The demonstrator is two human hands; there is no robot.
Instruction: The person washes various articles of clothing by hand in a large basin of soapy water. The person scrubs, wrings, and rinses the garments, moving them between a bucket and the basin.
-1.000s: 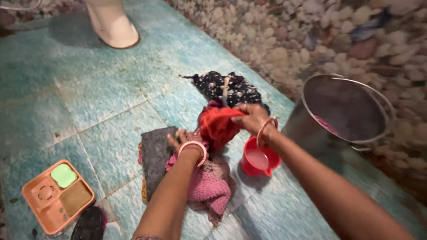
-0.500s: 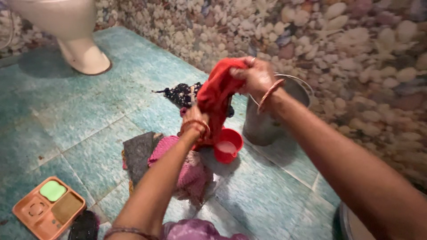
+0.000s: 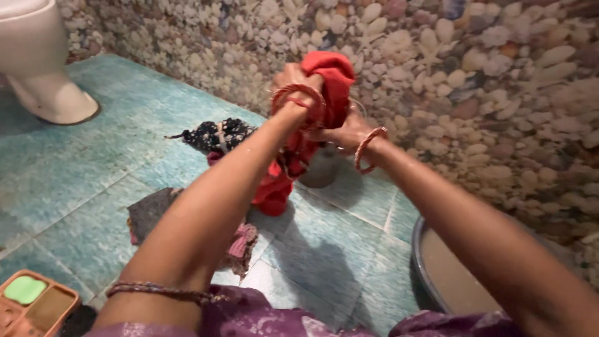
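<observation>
Head view: two hands grip one red cloth [image 3: 315, 125], raised above the floor in front of the pebble-patterned wall [image 3: 474, 68]; the left hand [image 3: 293, 78] is closed on its top end, the right hand [image 3: 340, 133] closed round its middle. On the turquoise tiled floor [image 3: 93, 168] lie one dark dotted garment [image 3: 215, 133], one grey-and-pink knitted pile [image 3: 156, 215] and, near left, one orange compartment tray [image 3: 34, 306]; a round basin [image 3: 437, 274] sits near right.

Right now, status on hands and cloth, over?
Left hand gripping top of red cloth, raised. Right hand gripping it lower down. Cloth hangs above the floor; metal bucket behind it, basin at right.
</observation>
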